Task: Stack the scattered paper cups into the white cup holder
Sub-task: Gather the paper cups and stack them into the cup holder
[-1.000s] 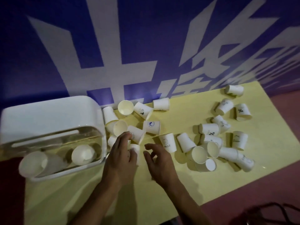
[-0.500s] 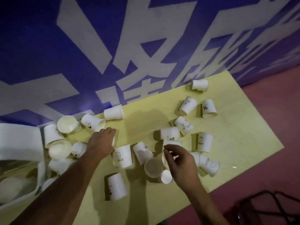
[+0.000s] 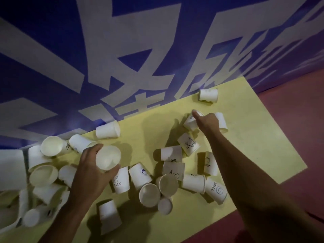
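Several white paper cups lie scattered on a yellow table top (image 3: 259, 151). My left hand (image 3: 91, 172) grips one paper cup (image 3: 108, 157), lifted with its open mouth facing me. My right hand (image 3: 207, 122) reaches far right and closes its fingers around a cup (image 3: 189, 121) lying near the table's back. The white cup holder (image 3: 10, 171) shows only partly at the left edge, with cups piled beside it.
A blue wall banner with large white characters (image 3: 140, 50) stands right behind the table. Red floor (image 3: 306, 120) lies beyond the table's right and front edges. Loose cups crowd the middle (image 3: 166, 185) and left (image 3: 43, 174); one cup (image 3: 208, 95) lies at the far back right.
My left hand has picked up a cup and lifted it. My right hand has moved from the middle cluster to a cup at the far right. The view shifted right.
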Tool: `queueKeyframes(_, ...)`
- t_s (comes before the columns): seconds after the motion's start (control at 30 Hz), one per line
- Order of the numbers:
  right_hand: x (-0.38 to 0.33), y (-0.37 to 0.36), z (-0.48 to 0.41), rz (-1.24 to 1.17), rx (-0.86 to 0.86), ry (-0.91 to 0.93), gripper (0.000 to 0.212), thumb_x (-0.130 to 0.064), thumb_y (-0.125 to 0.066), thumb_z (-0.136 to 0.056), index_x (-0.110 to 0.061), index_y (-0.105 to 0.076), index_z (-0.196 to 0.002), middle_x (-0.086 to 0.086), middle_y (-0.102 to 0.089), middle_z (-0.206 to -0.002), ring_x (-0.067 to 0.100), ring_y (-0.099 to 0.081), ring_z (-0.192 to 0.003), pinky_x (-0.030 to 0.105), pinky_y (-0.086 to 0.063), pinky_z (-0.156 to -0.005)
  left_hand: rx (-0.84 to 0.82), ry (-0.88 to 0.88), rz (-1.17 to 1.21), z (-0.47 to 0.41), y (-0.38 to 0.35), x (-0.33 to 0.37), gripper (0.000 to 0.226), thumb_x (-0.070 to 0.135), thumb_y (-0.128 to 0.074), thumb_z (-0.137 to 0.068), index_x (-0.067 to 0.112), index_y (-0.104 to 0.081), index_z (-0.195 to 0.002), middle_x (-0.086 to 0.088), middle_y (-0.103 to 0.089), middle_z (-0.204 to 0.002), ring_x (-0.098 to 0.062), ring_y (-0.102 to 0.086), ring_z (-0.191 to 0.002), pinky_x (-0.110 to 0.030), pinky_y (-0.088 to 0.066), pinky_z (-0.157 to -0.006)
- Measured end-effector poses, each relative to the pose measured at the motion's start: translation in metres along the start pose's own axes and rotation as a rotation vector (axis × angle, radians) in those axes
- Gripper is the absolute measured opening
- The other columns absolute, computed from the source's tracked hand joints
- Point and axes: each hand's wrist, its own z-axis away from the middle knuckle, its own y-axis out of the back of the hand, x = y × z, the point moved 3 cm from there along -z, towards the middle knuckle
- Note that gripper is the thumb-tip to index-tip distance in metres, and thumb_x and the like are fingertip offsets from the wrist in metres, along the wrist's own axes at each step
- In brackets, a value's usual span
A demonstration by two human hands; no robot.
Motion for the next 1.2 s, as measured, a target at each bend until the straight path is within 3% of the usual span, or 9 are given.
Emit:
queueKeyframes(0.1, -0.006, -0.019, -0.024, -0.082, -0.082, -0.095, 0.076, -0.081, -0.053, -0.082, -0.006, -0.065, -0.089, 0.013, -0.069, -0.099, 0.036, -0.068, -0.091, 0.048, -0.059, -0.086, -0.032, 0.075, 0.009, 0.008, -0.002, 0.005, 0.086, 0.041, -0.093, -0.067, 0.020, -0.051, -0.138, -0.002, -0.054, -0.131, -0.022, -0.053, -0.117, -0.033, -0.044, -0.092)
queueKeyframes(0.23, -0.006, -0.029, -0.035, -0.208, -0.091, -0.166, 0.058, -0.073, -0.061, -0.080, -0.016, -0.054, -0.072, 0.015, -0.071, -0.102, 0.037, -0.070, -0.088, 0.050, -0.061, -0.085, -0.031, 0.132, 0.056, 0.017, 0.001, 0.002, 0.083, 0.037, -0.094, -0.066, 0.024, -0.050, -0.135, 0.004, -0.051, -0.127, -0.016, -0.049, -0.116, -0.038, -0.046, -0.094)
queueKeyframes(0.37, -0.020, -0.019, -0.017, -0.180, -0.040, -0.078, 0.059, -0.071, -0.064, -0.078, -0.013, -0.063, -0.086, 0.010, -0.071, -0.100, 0.030, -0.068, -0.087, 0.042, -0.059, -0.080, -0.022, 0.121, 0.072, 0.022, 0.006, -0.003, 0.079, 0.034, -0.097, -0.063, 0.025, -0.052, -0.128, 0.007, -0.051, -0.118, -0.013, -0.048, -0.109, -0.037, -0.044, -0.087)
queueKeyframes(0.47, -0.042, -0.006, 0.034, -0.224, 0.062, 0.176, 0.066, -0.067, -0.069, -0.080, -0.014, -0.063, -0.120, 0.000, -0.068, -0.108, 0.021, -0.065, -0.094, 0.026, -0.050, -0.068, 0.008, 0.086, 0.072, 0.027, 0.012, -0.011, 0.079, 0.031, -0.099, -0.059, 0.021, -0.055, -0.124, 0.004, -0.054, -0.115, -0.017, -0.051, -0.107, -0.037, -0.045, -0.085)
queueKeyframes(0.53, -0.058, -0.001, 0.085, -0.282, 0.050, 0.392, 0.057, -0.055, -0.075, -0.085, -0.021, -0.058, -0.128, -0.008, -0.064, -0.112, 0.011, -0.062, -0.095, 0.013, -0.045, -0.065, 0.030, 0.039, 0.099, 0.034, 0.018, -0.019, 0.076, 0.034, -0.098, -0.059, 0.019, -0.056, -0.120, 0.003, -0.057, -0.112, -0.019, -0.053, -0.104, -0.037, -0.046, -0.083)
queueKeyframes(0.7, -0.085, -0.020, 0.209, -0.339, -0.117, 0.702, 0.057, -0.047, -0.081, -0.082, -0.030, -0.053, -0.129, -0.016, -0.061, -0.120, 0.006, -0.060, -0.107, 0.025, -0.055, -0.075, 0.092, 0.043, 0.156, 0.057, 0.045, -0.040, 0.075, 0.050, -0.087, -0.063, 0.019, -0.056, -0.123, 0.005, -0.057, -0.113, -0.019, -0.056, -0.105, -0.041, -0.052, -0.085)
queueKeyframes(0.8, -0.093, -0.052, 0.269, -0.346, -0.227, 0.745, 0.056, -0.046, -0.085, -0.079, -0.036, -0.053, -0.125, -0.022, -0.061, -0.118, 0.004, -0.060, -0.109, 0.023, -0.055, -0.078, 0.139, 0.102, 0.256, 0.073, 0.068, -0.057, 0.077, 0.061, -0.082, -0.062, 0.029, -0.053, -0.126, 0.013, -0.060, -0.121, -0.012, -0.059, -0.111, -0.034, -0.051, -0.092)
queueKeyframes(0.9, -0.097, -0.091, 0.319, -0.373, -0.327, 0.750, 0.057, -0.046, -0.086, -0.075, -0.039, -0.056, -0.123, -0.021, -0.064, -0.118, 0.005, -0.063, -0.110, 0.020, -0.055, -0.083, 0.187, 0.169, 0.302, 0.093, 0.094, -0.084, 0.074, 0.043, -0.093, -0.063, 0.037, -0.053, -0.125, 0.028, -0.057, -0.124, -0.002, -0.057, -0.115, -0.037, -0.055, -0.090)
queueKeyframes(1.2, -0.111, -0.189, 0.435, -0.363, -0.509, 0.742, 0.061, -0.047, -0.087, -0.071, -0.039, -0.057, -0.124, -0.018, -0.066, -0.122, 0.007, -0.064, -0.113, 0.027, -0.056, -0.090, 0.305, 0.346, 0.343, 0.147, 0.175, -0.198, 0.082, 0.045, -0.094, -0.064, 0.041, -0.049, -0.133, 0.024, -0.057, -0.129, -0.008, -0.056, -0.117, -0.033, -0.053, -0.091)
